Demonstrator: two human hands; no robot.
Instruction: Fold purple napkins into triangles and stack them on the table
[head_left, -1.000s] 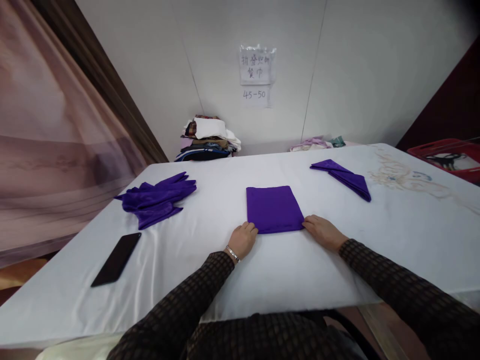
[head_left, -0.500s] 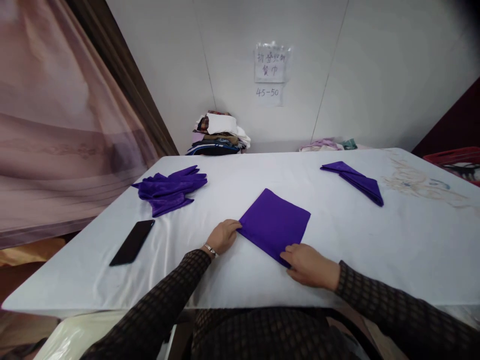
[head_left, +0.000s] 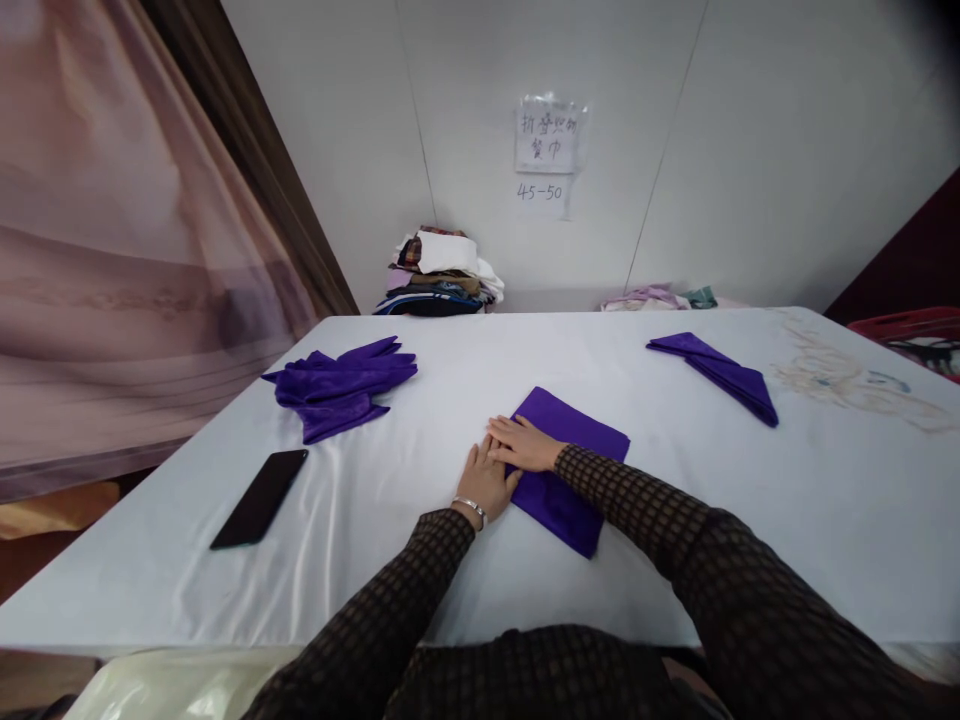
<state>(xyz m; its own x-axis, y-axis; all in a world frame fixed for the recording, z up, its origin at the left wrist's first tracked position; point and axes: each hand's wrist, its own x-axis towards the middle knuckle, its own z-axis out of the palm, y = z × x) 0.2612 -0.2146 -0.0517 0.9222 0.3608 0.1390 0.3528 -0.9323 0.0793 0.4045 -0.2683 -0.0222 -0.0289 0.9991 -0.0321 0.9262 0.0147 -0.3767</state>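
Note:
A folded purple cloth (head_left: 581,440) lies turned like a diamond on the white table (head_left: 450,570) in front of me. My left hand (head_left: 486,480), with a bracelet at the wrist, rests flat at the cloth's left corner. My right hand (head_left: 525,444) has crossed over and lies flat on the cloth's left part, its fingers pointing left and partly over my left hand. Both hands have their fingers stretched out and hold nothing.
A heap of loose purple cloths (head_left: 337,385) lies at the left, a folded purple cloth (head_left: 720,375) at the far right. A black phone (head_left: 259,497) sits near the left edge. Stacked fabrics (head_left: 442,275) stand by the wall; a red crate (head_left: 915,335) at right.
The cloth has been turned from square-on to a diamond. My right hand moved from the cloth's near corner across to its left corner, beside my left hand.

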